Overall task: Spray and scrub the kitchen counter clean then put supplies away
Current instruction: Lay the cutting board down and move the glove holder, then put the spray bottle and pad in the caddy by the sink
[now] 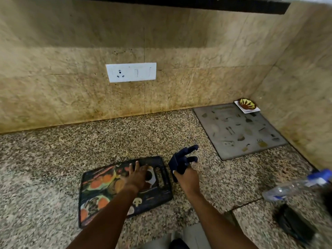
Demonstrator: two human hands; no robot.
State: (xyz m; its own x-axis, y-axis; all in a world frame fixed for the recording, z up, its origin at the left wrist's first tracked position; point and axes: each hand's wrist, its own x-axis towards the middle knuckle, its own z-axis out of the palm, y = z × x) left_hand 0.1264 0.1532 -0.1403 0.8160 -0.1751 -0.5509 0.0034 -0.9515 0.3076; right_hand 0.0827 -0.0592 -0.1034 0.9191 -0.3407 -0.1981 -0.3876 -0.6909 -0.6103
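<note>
The speckled granite counter point(125, 137) fills the lower half of the head view. My left hand point(137, 175) lies flat, fingers apart, on a dark cutting board point(100, 191) printed with vegetables. Just to the right of the board, my right hand point(186, 175) is closed on a dark blue glove point(183, 159), whose empty fingers stick up and to the right. A clear spray bottle point(296, 186) with a blue head lies on its side at the right edge.
A grey printed mat point(239, 130) lies in the back right corner, with a small patterned bowl point(247, 104) on a white plate on its far end. A black object point(294, 223) lies near the front right. A white socket plate point(131, 72) is on the tiled wall.
</note>
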